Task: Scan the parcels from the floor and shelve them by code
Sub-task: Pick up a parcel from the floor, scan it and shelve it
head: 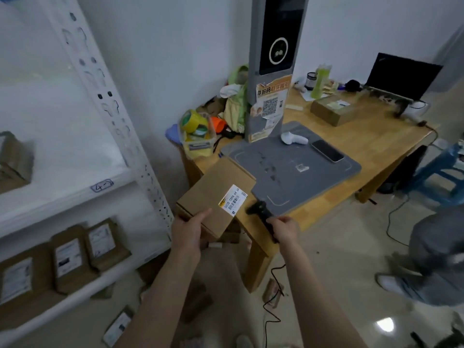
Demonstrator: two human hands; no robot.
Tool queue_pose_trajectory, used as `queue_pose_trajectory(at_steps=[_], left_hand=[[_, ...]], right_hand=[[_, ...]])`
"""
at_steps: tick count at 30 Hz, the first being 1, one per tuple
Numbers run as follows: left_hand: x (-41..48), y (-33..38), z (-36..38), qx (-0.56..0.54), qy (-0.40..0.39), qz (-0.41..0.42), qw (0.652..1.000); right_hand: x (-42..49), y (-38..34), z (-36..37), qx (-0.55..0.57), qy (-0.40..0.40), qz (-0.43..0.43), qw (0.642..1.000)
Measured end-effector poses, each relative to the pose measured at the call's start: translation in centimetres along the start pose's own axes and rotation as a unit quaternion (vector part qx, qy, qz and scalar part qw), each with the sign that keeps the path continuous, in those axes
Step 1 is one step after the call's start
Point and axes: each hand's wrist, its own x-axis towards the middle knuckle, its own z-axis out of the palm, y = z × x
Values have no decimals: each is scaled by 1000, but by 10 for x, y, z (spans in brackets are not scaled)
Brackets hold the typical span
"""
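My left hand (188, 231) grips the near edge of a flat brown cardboard parcel (213, 194), thumb on top, and holds it level in the air beside the table corner. A white and yellow barcode label (234, 200) sits on the parcel's right end. My right hand (285, 228) grips a black handheld scanner (261, 213) whose head sits next to the label. The white metal shelf (75, 189) stands at the left, with a handwritten tag (101, 185) on its beam and several labelled parcels (70, 257) on its lower level.
A wooden table (376, 136) carries a grey scanning mat (301, 172), a phone (327, 150), a white device (293, 138), a tall kiosk post (272, 71), a brown box (332, 109) and a laptop (404, 75). More parcels (118, 327) and cables lie on the floor. Another person (431, 267) crouches at right.
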Motion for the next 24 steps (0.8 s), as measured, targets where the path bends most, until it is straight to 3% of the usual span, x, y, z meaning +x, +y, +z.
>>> queue_pose_trajectory(at_steps=[6,12,15,19,24], left_hand=[[5,0,7,-17,58,-5,998],[0,2,-2,-37,91,10,995],[-2,6,-9,-50,107,28,993],[1,12,-22,-72,146,38,986],[2,27,-42,-99,182,65,976]], right_hand=[[54,4,18,-181,-69,-36,980],[84,24,31,-272,-122,-38,954],[74,19,38,-249,-130,-33,959],[27,-6,50,-118,-145,-121,975],[-45,-51,42,-23,-272,-266,925]])
